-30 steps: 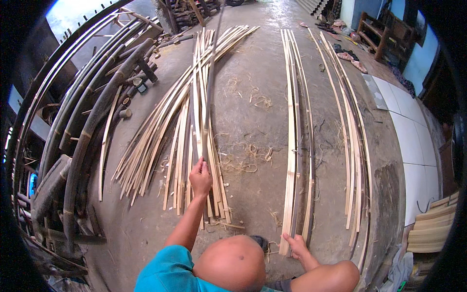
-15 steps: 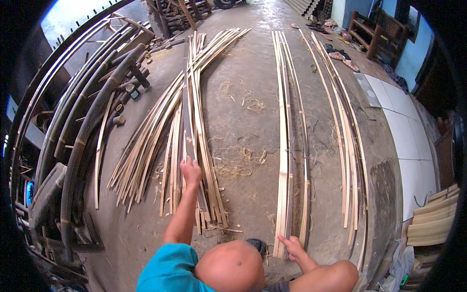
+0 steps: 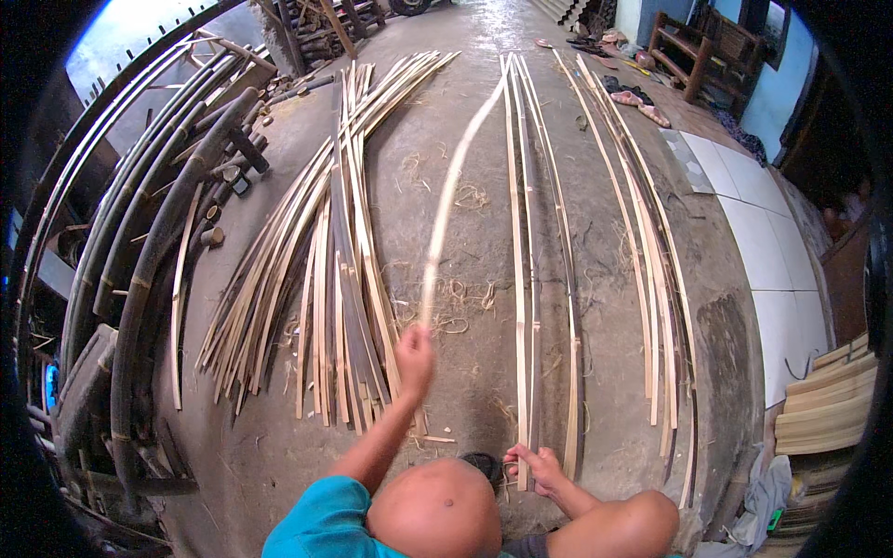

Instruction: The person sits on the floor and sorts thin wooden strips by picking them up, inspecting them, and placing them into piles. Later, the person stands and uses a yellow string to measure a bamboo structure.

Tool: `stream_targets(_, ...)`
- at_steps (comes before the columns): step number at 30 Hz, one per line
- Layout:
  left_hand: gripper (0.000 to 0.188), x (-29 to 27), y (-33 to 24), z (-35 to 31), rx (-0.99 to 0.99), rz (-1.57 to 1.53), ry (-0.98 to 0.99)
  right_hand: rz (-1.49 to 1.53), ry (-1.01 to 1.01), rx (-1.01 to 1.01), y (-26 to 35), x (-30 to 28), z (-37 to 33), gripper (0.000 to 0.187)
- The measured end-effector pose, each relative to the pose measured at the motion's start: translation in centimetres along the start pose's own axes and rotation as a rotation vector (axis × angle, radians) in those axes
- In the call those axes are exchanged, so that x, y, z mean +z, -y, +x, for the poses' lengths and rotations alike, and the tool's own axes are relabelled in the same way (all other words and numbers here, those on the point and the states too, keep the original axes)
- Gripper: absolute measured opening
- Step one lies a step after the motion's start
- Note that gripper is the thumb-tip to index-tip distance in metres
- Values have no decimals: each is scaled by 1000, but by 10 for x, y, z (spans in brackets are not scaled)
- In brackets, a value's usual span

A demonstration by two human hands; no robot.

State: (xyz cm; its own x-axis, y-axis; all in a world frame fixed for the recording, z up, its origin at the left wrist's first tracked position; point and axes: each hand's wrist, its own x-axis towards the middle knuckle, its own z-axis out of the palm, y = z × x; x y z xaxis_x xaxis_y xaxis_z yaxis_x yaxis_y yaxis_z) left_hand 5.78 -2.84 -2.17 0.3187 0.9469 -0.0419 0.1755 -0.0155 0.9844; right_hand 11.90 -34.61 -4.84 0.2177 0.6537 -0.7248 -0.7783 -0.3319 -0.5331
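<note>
Left of my left hand (image 3: 415, 361), clamped on one pale strip (image 3: 448, 195), crossed heap (image 3: 279, 270) remains; right hand (image 3: 541, 468) pinches strips (image 3: 520, 325) laid straight.

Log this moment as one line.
left hand: holds curved strip | right hand: touching straight strips, near end | crossed pile: on floor

Middle lane between crossed strip pile (image 3: 265, 307) and central strips (image 3: 520, 325) was obstructed by left hand (image 3: 415, 361) and bowed strip (image 3: 445, 214). Right hand (image 3: 546, 469) crowded central strips' near ends. Open floor (image 3: 609, 372) ran between central strips and far-right strips (image 3: 666, 325). Lone strip (image 3: 182, 307), dark poles (image 3: 133, 321) hemmed left side.
</note>
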Motion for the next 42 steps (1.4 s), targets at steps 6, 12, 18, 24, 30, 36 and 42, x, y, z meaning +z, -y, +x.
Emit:
stream_targets(6, 36, -133, -52, 112, 489, 328, -365, 15, 31, -16, -10, -8, 7, 31)
stream_targets(12, 30, -270, -50, 183, 403, 899, -313, -3, 11, 29, -11, -8, 17, 33)
stream_targets(18, 31, -373, -30, 222, 231, 1139, -247, -66, -38, 58, 2, 0, 9, 33)
stream_targets(24, 46, -381, -25, 257, 101, 1623, -361, -121, -78, 59, 2, -13, 3, 36)
stream_targets(30, 21, -171, 0, 221, 284, 815, 52, -94, -23, 39, 14, -1, -9, 40)
stream_targets(36, 64, 50, 12, 6, -596, -130, 858, -34, 120, 60, -8, -16, 15, 41)
stream_targets(42, 39, 94, 12, -24, -740, -399, 719, 29, 58, 1, 10, -10, -11, 43)
